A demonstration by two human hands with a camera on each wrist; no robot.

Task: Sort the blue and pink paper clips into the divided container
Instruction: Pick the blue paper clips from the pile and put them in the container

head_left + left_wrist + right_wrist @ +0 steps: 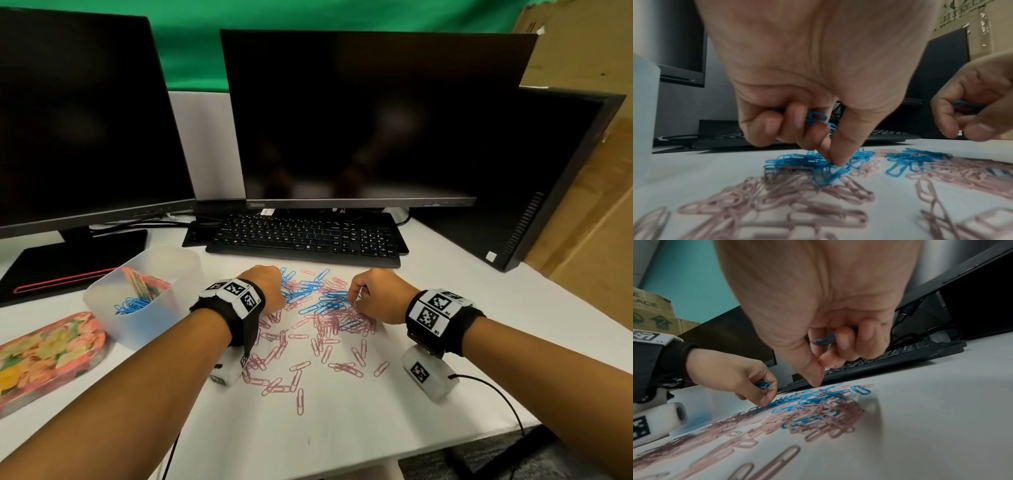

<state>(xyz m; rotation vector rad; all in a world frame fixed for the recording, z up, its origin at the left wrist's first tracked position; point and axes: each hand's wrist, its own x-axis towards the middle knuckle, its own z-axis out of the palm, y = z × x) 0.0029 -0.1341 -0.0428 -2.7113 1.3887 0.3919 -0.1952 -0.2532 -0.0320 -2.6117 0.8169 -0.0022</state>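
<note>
Blue paper clips (320, 298) and pink paper clips (301, 346) lie mixed on the white table. My left hand (265, 289) is over the pile's left side; its curled fingers hold several blue clips (816, 117) while thumb and forefinger pinch down into the blue heap (812, 160). My right hand (373, 294) is at the pile's right side with a blue clip (825, 340) held under its curled fingers, thumb pointing at the table. The translucent divided container (137, 294) stands at the left, with blue clips (132, 305) in its near compartment.
A black keyboard (308, 236) lies just behind the pile, with three dark monitors (359, 116) beyond it. A floral lid or tray (48, 353) sits at the left front edge. A cable (496, 394) runs off the table's right front.
</note>
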